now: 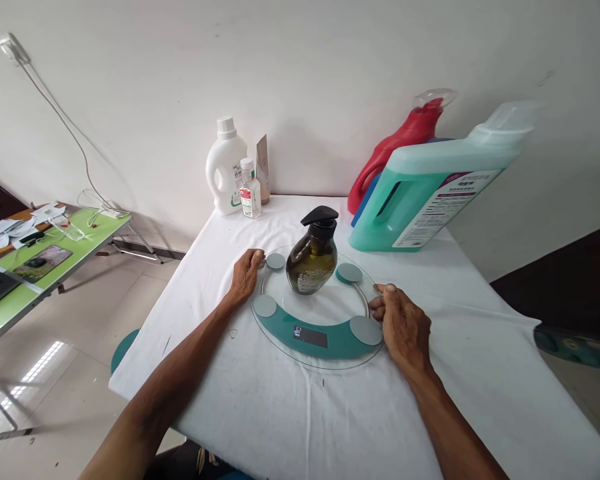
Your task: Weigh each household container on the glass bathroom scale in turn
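A round glass scale [325, 337] with a teal band and grey pads lies on the white-clothed table [480, 347]. A dark olive pump bottle [314, 253] with a black pump head stands at the scale's middle. My left hand [245, 275] rests at the scale's left rim, fingers curled against the edge. At the right rim my right hand [403, 323] grips the glass edge with thumb and fingers.
A large teal detergent jug [430, 190], tilted, and a red jug [400, 150] stand at the back right. At the back by the wall stand a white bottle [225, 167], a small clear bottle [250, 190] and a brown pouch [263, 167]. A green table [35, 267] with papers is at the left.
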`<action>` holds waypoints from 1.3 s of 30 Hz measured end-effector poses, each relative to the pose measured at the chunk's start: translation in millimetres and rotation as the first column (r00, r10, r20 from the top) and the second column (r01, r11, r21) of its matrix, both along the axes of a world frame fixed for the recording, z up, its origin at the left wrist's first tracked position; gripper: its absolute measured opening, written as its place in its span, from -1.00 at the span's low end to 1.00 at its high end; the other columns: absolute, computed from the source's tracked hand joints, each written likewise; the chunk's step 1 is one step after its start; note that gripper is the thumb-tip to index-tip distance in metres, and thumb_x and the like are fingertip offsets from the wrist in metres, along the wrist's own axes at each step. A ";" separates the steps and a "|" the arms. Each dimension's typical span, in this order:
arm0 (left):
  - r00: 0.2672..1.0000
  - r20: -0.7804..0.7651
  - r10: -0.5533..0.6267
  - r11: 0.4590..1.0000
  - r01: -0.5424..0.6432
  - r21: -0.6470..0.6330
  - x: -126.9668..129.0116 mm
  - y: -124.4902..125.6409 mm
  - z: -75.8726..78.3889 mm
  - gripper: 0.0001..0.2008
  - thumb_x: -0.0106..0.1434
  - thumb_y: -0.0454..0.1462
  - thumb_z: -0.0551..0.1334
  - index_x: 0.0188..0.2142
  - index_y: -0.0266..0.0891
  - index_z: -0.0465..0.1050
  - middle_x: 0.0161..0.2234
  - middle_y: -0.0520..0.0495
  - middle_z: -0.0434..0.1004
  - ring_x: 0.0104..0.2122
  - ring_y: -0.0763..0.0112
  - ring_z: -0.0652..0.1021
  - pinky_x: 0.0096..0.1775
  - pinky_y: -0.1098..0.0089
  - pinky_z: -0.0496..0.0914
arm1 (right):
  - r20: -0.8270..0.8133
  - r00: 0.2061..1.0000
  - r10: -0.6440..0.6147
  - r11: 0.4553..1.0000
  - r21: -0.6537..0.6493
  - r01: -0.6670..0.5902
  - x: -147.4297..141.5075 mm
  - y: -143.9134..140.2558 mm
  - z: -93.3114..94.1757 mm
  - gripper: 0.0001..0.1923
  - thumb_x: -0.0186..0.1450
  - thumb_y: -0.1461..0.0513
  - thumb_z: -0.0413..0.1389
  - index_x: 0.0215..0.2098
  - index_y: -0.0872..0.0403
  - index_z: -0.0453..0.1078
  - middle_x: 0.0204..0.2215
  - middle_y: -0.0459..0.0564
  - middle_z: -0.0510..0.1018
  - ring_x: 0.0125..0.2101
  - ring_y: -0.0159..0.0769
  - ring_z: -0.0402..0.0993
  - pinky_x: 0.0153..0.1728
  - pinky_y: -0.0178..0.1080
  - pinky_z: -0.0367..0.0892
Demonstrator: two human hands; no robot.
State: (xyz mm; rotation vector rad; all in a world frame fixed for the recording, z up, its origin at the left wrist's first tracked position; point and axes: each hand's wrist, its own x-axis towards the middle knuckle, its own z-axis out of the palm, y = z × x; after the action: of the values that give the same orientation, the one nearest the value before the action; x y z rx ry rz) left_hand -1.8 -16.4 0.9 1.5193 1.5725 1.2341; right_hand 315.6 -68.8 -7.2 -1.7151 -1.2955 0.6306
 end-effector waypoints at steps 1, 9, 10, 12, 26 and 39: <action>1.000 0.000 0.001 1.000 -0.001 0.000 0.0 -0.2 0.1 -0.60 0.63 -0.01 0.06 -0.05 -0.19 0.57 -0.03 -0.23 0.78 -0.02 0.13 0.75 0.10 0.19 0.58 | -0.008 1.000 -0.003 1.000 0.006 0.003 0.0 0.4 -0.4 -0.15 0.42 -0.45 -0.27 -0.14 -0.03 0.53 -0.42 0.06 0.65 -0.42 -0.05 0.51 -0.14 0.03 0.43; 1.000 0.008 0.009 1.000 -0.009 -0.008 0.0 -2.0 2.5 -0.60 0.63 0.00 0.08 -0.07 -0.19 0.57 -0.07 -0.21 0.78 -0.02 0.12 0.75 0.09 0.18 0.58 | -0.014 1.000 0.006 1.000 0.015 -0.006 0.2 -0.2 0.4 -0.15 0.44 -0.44 -0.27 -0.15 -0.02 0.54 -0.43 0.05 0.64 -0.42 -0.06 0.52 -0.11 0.03 0.44; 1.000 0.007 0.010 1.000 -0.010 -0.010 0.3 -2.4 3.1 -0.60 0.63 -0.01 0.08 -0.08 -0.19 0.57 -0.07 -0.21 0.79 -0.02 0.12 0.75 0.09 0.18 0.58 | -0.012 1.000 0.011 1.000 0.022 -0.011 0.4 -0.5 0.5 -0.15 0.44 -0.44 -0.27 -0.15 -0.02 0.54 -0.42 0.06 0.65 -0.42 -0.06 0.53 -0.11 0.03 0.44; 1.000 0.006 0.017 1.000 -0.017 -0.017 0.9 -3.2 4.6 -0.61 0.63 -0.01 0.09 -0.08 -0.20 0.57 -0.08 -0.21 0.79 -0.02 0.12 0.75 0.08 0.19 0.58 | -0.009 1.000 0.015 0.999 0.035 -0.015 0.9 -0.7 0.0 -0.14 0.45 -0.45 -0.27 -0.15 -0.02 0.55 -0.42 0.07 0.66 -0.42 -0.06 0.53 -0.12 0.02 0.45; 1.000 0.002 0.023 1.000 -0.023 -0.021 1.4 -4.3 7.7 -0.69 0.63 -0.09 0.13 -0.08 -0.21 0.56 -0.05 -0.24 0.77 -0.01 0.13 0.75 0.12 0.17 0.56 | -0.019 1.000 -0.023 1.000 -0.007 0.023 0.1 1.3 -3.8 -0.10 0.41 -0.46 -0.28 -0.11 0.00 0.57 -0.42 0.06 0.65 -0.40 -0.04 0.53 -0.15 0.02 0.44; 0.999 -0.015 0.029 0.999 -0.030 -0.025 1.9 -4.8 5.2 -0.67 0.64 -0.05 0.12 -0.08 -0.19 0.56 -0.06 -0.19 0.77 0.00 0.15 0.74 0.11 0.21 0.55 | 0.000 1.000 -0.011 1.000 0.019 0.011 1.2 1.0 -3.8 -0.09 0.44 -0.47 -0.29 -0.13 -0.01 0.57 -0.41 0.08 0.67 -0.41 -0.06 0.54 -0.15 0.03 0.45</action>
State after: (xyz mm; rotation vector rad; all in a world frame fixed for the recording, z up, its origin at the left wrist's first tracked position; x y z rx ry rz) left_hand 0.1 -21.2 6.1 1.4973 1.6195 1.2170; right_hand 316.8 -67.9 -11.0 -1.7061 -1.2869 0.6101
